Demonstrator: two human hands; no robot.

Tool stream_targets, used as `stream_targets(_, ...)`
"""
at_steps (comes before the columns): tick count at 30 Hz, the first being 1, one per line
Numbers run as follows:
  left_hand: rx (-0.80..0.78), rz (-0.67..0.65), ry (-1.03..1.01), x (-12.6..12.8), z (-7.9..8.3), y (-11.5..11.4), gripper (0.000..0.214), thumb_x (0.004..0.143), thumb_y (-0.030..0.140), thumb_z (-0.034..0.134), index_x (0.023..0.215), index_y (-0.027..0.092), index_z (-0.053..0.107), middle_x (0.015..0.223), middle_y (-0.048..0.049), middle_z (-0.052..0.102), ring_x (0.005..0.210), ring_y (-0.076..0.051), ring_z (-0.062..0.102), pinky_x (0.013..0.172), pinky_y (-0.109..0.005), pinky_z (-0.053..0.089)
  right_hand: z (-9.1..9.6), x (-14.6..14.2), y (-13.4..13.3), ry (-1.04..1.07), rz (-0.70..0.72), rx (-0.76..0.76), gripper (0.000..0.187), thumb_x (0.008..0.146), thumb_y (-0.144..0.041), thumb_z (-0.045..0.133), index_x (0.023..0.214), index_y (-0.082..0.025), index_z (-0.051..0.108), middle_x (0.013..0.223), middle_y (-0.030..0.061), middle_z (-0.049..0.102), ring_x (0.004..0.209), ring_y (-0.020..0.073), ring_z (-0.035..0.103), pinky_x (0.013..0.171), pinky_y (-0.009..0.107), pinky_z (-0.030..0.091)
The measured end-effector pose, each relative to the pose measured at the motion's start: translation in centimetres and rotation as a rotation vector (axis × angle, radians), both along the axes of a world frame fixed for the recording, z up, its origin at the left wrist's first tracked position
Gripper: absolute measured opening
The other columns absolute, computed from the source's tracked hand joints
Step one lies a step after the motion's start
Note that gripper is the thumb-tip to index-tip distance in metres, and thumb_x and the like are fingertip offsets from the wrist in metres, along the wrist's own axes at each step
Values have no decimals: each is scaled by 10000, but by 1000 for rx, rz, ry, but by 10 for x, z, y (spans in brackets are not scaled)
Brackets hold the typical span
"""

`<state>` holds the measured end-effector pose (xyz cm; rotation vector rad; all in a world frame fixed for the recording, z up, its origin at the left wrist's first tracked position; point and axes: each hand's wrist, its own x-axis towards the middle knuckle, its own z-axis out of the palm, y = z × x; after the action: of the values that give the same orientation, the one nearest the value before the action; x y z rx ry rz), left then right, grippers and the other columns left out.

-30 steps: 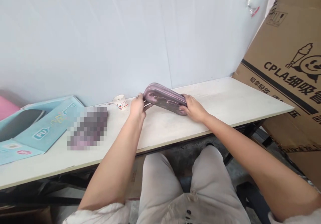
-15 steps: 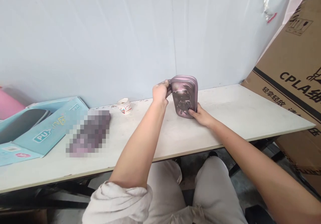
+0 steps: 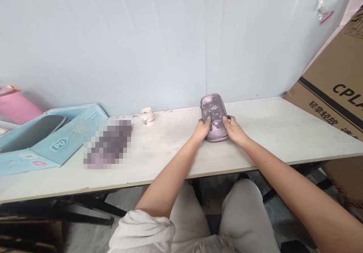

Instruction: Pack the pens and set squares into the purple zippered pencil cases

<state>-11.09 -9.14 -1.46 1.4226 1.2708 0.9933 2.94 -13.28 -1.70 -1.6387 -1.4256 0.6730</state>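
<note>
A dusky pink, rounded case point(image 3: 213, 113), which looks like a hard-shell pencil case with a raised cartoon figure on its face, is held between both hands above the white table. My left hand point(image 3: 203, 127) grips its left edge, thumb on the front. On the opposite edge, my right hand point(image 3: 233, 127) is closed with its thumb on the face as well. The fingers behind the case are hidden. Its embossed side faces me, and the case leans back with its top toward the wall.
To the left lies a pixelated dark and pink object point(image 3: 109, 143) on the white table point(image 3: 170, 151). Behind it stands a paper cup point(image 3: 146, 116). A light blue open box point(image 3: 68, 139) and a pink item point(image 3: 19, 105) are at far left. Large cardboard cartons point(image 3: 334, 94) lean at right.
My left hand has moved down from the case's upper left corner to its lower left side. The case has tilted back and turned its face more squarely toward me. The view has shifted slightly.
</note>
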Motion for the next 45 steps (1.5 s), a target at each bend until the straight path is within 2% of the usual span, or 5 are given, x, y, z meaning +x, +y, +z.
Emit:
stream_targets(9,192,96,598,-108,13,-22,586,854,448,360,1315,86,348,1219,-220,541,1147,-300,510,930,-373,377,12,-94,8,-304,246,-146,618,865,-531,296,1268,-69,379,1146,207,586,1053,292,564,827,347,413)
stream_targets(22,454,400,1161,-277,41,-21,495,832,430,394,1223,141,489,1196,-168,522,1145,-326,443,928,-446,367,13,-217,47,-639,346,150,455,863,-415,368,1165,-98,493,1159,203,522,1074,299,500,849,378,393)
stream_targets(29,-116,581,953,-373,41,-15,725,739,624,450,1192,60,496,1130,-231,576,1062,-363,537,867,-452,425,28,-297,29,-788,721,431,381,903,-401,336,1105,-144,531,1099,128,590,1089,282,471,968,483,278)
stream_targets(37,-367,449,88,-378,41,-29,435,711,543,601,833,129,651,769,-125,676,857,-279,643,784,-409,508,33,-312,16,-709,1044,478,369,879,-360,455,1155,-118,500,1074,141,590,1036,237,530,866,373,398)
stream_targets(45,-210,271,-256,-317,118,-27,182,791,271,569,920,164,641,789,-56,658,951,-262,636,791,-370,525,158,-205,38,-569,759,694,391,928,-356,270,1185,-221,531,1307,0,479,1247,199,393,1009,431,305)
